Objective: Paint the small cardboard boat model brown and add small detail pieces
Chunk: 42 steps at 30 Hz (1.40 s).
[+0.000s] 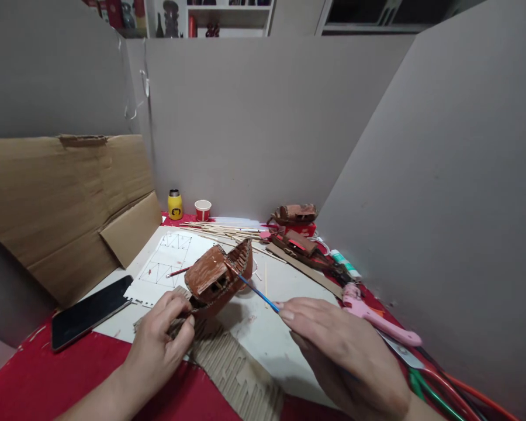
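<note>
My left hand (pixel 169 327) pinches the near end of a brown-painted cardboard model boat (pixel 221 278), holding it tilted above the table. The boat has a curved cabin roof with a streaky brown surface and a pointed, ribbed far end. In my right hand (pixel 346 348) is a thin blue paintbrush (pixel 263 298), gripped by its handle. Its tip touches the boat near the edge of the cabin roof. Under the boat and my left hand lies a strip of corrugated cardboard (pixel 241 374).
A black phone (pixel 92 313) and a sheet with drawn trusses (pixel 166 263) lie at left. Thin wooden sticks (pixel 223 231), a yellow bottle (pixel 175 206) and a paper cup (pixel 203 210) are at the back. More model boats (pixel 296 214), a pink glue gun (pixel 377 316) and scissors (pixel 403 354) line the right.
</note>
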Motion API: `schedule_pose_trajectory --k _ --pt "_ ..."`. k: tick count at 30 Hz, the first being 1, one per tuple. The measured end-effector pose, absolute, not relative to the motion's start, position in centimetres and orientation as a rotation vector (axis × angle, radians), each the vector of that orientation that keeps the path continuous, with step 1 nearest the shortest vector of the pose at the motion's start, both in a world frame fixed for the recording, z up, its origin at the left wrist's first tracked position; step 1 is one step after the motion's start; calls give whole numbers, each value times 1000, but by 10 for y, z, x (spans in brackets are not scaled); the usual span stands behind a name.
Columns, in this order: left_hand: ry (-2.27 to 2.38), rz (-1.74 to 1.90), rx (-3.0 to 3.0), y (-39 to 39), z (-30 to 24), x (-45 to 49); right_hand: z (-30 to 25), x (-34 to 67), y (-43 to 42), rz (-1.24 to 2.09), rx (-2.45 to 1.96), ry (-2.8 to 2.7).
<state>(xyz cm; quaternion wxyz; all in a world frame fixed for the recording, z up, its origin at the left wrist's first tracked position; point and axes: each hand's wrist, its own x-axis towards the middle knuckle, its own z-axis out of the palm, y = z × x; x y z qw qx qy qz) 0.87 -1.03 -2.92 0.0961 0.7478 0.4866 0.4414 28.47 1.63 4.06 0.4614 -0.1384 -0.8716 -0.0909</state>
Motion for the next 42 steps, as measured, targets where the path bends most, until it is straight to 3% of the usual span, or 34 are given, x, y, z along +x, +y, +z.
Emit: schedule_pose_trajectory --k 42 --pt "1432 1222 2105 -10 -22 11 42 289 9 -316 -430 -2146"
